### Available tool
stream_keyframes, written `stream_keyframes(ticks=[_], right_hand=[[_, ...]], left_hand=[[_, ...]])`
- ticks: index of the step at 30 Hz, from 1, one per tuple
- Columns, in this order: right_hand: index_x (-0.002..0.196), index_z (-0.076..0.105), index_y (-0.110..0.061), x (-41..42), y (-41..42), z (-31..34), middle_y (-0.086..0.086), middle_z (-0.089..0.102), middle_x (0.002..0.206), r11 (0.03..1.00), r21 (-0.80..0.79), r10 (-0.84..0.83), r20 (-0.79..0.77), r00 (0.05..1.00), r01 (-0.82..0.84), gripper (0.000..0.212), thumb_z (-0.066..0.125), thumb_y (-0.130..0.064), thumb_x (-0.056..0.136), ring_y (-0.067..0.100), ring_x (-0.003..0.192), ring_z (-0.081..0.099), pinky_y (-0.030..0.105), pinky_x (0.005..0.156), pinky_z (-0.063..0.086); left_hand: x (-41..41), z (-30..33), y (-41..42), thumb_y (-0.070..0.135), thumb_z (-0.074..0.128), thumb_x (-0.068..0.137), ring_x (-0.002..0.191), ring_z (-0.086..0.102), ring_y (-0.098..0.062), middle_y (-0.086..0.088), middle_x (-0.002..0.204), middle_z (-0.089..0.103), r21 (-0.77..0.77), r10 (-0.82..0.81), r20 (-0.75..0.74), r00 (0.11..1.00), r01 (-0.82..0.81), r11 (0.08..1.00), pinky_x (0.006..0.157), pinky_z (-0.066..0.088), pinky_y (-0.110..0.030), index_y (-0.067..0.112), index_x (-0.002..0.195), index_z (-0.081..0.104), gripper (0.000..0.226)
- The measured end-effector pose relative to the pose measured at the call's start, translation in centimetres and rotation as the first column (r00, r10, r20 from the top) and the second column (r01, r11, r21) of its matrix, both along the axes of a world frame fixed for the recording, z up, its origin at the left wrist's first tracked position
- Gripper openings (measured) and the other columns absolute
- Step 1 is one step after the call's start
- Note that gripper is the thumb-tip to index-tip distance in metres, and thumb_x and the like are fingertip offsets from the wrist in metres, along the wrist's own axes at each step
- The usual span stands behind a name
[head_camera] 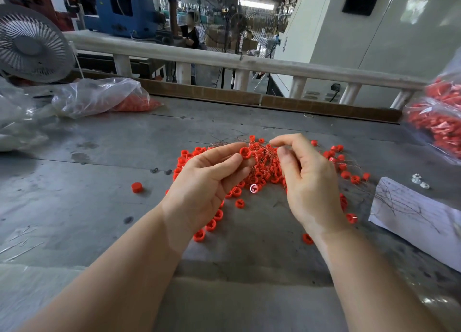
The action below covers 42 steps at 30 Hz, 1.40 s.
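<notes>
We have a heap of caps (264, 174) in the middle of the table (74, 207), with one stray cap (136, 187) to its left and a sheet of paper (411, 214) to its right. Farther back a bag (99, 97) lies on the left in front of a fan (32, 47), a second bag (439, 122) sits at the right edge, and a railing (199, 54) runs behind the table

We see a grey metal desk (99, 219), scuffed and stained, filling the lower frame. At its centre lies a loose heap of red caps (264, 174), tangled with thin wires (262, 153). A single red cap (136, 187) sits apart, left of the heap. At the right, a white sheet of paper (419, 214) carries more wire strands, with small white pieces (420, 182) just above it. A clear plastic bag (99, 97) holding red parts lies at the upper left, and a second bag (439, 122) at the right edge. A cardboard strip (274, 100) lines the far edge.
</notes>
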State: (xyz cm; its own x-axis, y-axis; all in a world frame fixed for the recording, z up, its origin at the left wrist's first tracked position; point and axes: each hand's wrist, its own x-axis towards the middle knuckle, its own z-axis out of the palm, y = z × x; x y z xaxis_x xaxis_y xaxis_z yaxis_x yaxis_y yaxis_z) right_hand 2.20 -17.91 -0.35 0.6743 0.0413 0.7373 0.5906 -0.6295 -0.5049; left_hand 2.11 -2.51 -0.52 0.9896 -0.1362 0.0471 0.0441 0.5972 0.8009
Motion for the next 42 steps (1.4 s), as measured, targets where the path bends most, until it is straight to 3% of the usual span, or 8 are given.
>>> stream_keyframes(ticks=[3,8,14,20,31,42], right_hand=[[0.093,0.063,-0.012,-0.17,0.19,0.03,-0.009,0.048,0.058,0.998,-0.025,0.053,-0.019,0.998,-0.053,0.016,0.048,-0.016,0.094,0.014,0.056,0.047,0.036,0.056,0.041],[0.101,0.067,-0.015,-0.09,0.30,0.11,-0.018,0.055,0.067,0.992,0.074,0.107,-0.096,0.990,-0.100,0.018,0.052,-0.008,0.094,-0.001,0.064,0.054,0.011,0.063,0.040],[0.088,0.065,-0.026,-0.17,0.19,0.53,-0.007,0.065,0.072,0.954,0.259,0.194,-0.143,0.970,-0.153,0.025,0.055,-0.002,0.092,0.000,0.064,0.056,0.010,0.060,0.040],[0.083,0.063,-0.020,-0.42,0.40,0.74,-0.007,0.062,0.065,0.910,0.341,0.311,-0.182,0.933,-0.237,0.025,0.053,0.001,0.092,0.000,0.058,0.053,0.009,0.054,0.039],[0.081,0.063,-0.017,-0.51,0.48,0.86,-0.015,0.054,0.058,0.908,0.341,0.325,-0.211,0.922,-0.242,0.023,0.053,0.001,0.092,0.002,0.058,0.047,0.016,0.057,0.039],[0.080,0.063,-0.018,-0.62,0.53,0.92,-0.020,0.057,0.059,0.921,0.309,0.309,-0.208,0.928,-0.237,0.025,0.054,0.002,0.091,-0.002,0.058,0.050,0.011,0.060,0.038]], left_hand=[[0.09,-0.06,0.05,0.004,0.060,0.068,0.072,0.070,-0.012,-0.008,0.076,0.071,-0.038,-0.019,-0.003,1.000,0.019,0.999,0.061,0.054,-0.016,0.009,0.075,0.076,0.019],[-0.02,0.03,0.13,0.003,0.060,0.069,0.073,0.071,-0.013,-0.009,0.077,0.071,-0.070,-0.044,-0.005,0.999,0.044,0.997,0.062,0.055,-0.017,0.008,0.077,0.075,0.018],[-0.08,0.17,0.07,0.002,0.062,0.068,0.075,0.071,-0.014,-0.009,0.080,0.072,-0.107,-0.046,-0.011,0.999,0.045,0.993,0.063,0.055,-0.017,0.007,0.077,0.074,0.016],[-0.06,0.18,0.10,0.003,0.062,0.068,0.074,0.071,-0.014,-0.007,0.079,0.072,-0.106,-0.035,-0.012,0.999,0.033,0.994,0.062,0.055,-0.017,0.009,0.077,0.073,0.016],[-0.12,0.27,0.22,0.003,0.059,0.070,0.075,0.071,-0.012,-0.007,0.079,0.073,-0.098,-0.083,0.005,0.997,0.083,0.992,0.063,0.054,-0.015,0.012,0.082,0.078,0.024],[-0.34,0.53,0.23,0.003,0.059,0.068,0.071,0.070,-0.011,-0.005,0.076,0.072,-0.073,-0.060,0.005,0.998,0.060,0.996,0.060,0.054,-0.016,0.013,0.077,0.078,0.023]])
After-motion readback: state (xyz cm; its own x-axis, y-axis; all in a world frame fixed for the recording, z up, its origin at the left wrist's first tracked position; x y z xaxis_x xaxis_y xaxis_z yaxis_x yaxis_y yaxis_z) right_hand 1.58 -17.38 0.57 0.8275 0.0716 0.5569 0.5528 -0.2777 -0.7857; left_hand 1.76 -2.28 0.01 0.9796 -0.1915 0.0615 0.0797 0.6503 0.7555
